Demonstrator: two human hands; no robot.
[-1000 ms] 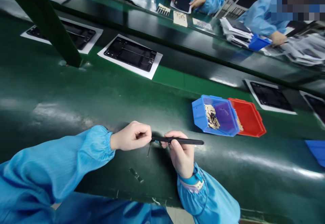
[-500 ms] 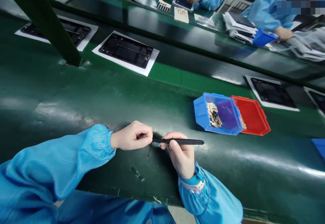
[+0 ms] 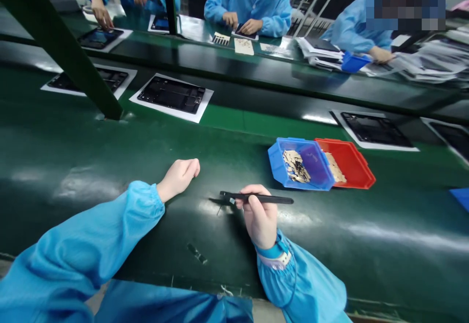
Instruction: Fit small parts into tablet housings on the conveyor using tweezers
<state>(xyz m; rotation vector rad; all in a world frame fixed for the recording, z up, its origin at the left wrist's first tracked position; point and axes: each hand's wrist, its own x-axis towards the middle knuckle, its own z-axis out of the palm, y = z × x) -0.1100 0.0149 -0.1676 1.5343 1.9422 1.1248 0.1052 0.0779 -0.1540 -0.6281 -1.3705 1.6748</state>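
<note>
My right hand [image 3: 261,218] grips a pair of black tweezers [image 3: 271,199], which point left, roughly level above the green bench. A tiny pale piece [image 3: 232,201] shows beside the tweezers, close to my fingertips; its kind is too small to tell. Just under the tips is a thin dark strand [image 3: 219,210]. My left hand [image 3: 179,178] is apart from the tweezers, to their left, with its fingers curled closed. Whatever those fingers may hold is hidden.
A blue bin [image 3: 304,164] with small tan and black pieces stands beside a red bin [image 3: 348,164]. Opened tablet housings [image 3: 172,94] lie on white sheets along the far side. A green post [image 3: 84,76] rises at left. Co-workers [image 3: 249,5] sit opposite. A dark strip [image 3: 197,253] lies in front.
My left hand has drawn away from the tweezers' tips, to the left and upward. My right hand keeps its hold on the tweezers. The whole view has shifted slightly, showing more of the far bench.
</note>
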